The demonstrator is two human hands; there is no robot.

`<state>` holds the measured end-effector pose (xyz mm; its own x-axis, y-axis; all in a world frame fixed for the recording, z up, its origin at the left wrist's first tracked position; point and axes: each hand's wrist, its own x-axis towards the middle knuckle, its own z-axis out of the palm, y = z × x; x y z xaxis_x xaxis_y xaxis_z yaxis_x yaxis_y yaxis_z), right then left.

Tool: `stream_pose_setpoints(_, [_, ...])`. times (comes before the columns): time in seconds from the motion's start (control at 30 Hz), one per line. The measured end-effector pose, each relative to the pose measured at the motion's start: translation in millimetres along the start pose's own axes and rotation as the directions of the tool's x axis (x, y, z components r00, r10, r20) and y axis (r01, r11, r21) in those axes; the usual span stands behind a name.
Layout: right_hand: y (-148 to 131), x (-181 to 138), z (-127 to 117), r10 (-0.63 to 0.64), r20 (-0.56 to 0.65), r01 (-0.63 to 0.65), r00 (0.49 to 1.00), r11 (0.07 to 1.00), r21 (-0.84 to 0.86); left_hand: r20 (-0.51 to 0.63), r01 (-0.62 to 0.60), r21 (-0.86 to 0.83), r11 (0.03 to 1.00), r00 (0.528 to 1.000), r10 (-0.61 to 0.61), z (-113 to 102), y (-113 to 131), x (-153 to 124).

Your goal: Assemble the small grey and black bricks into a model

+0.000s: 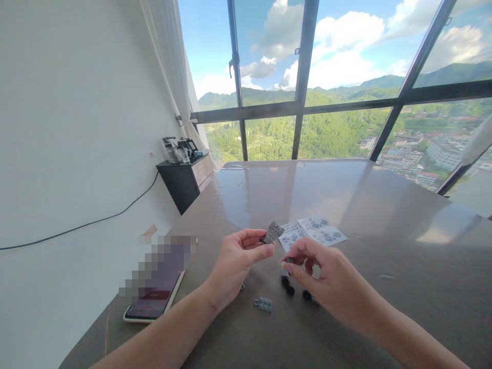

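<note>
Between the thumb and fingers of my left hand (240, 259) is a dark grey toy brick assembly (273, 233), held tilted above the table. My right hand (323, 269) pinches a small dark grey toy brick (289, 260) a little to the right of it, the two pieces apart. Below the hands lies a light grey studded brick piece (264, 304). Small black wheels (288, 287) rest under my right hand, with another black wheel (306, 295) beside them. The right fingers partly cover other parts there.
Behind the hands an instruction sheet (315, 229) lies unfolded on the table (238, 205). A phone (154, 300) is at the left edge, partly pixelated. A dark cabinet (179, 184) with glassware stands beyond the table, near large windows.
</note>
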<state>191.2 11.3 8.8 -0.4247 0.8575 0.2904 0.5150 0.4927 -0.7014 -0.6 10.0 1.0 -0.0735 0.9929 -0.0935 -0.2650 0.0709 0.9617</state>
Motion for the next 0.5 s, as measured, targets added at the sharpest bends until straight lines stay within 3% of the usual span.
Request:
stream_pose_setpoints(0.23, [7.4, 0.6, 2.1, 0.021, -0.174, 0.024, 0.984, 0.967, 0.255, 0.003, -0.078, 0.132, 0.988, 0.997, 0.078, 5.2, 2.0, -3.4])
stream_pose_setpoints(0.5, [10.8, 5.0, -0.2, 0.08, -0.22, -0.023, 0.972, 0.968, 0.251, 0.073, -0.167, 0.202, 0.965, 0.985, 0.155, 6.6, 1.4, -6.7])
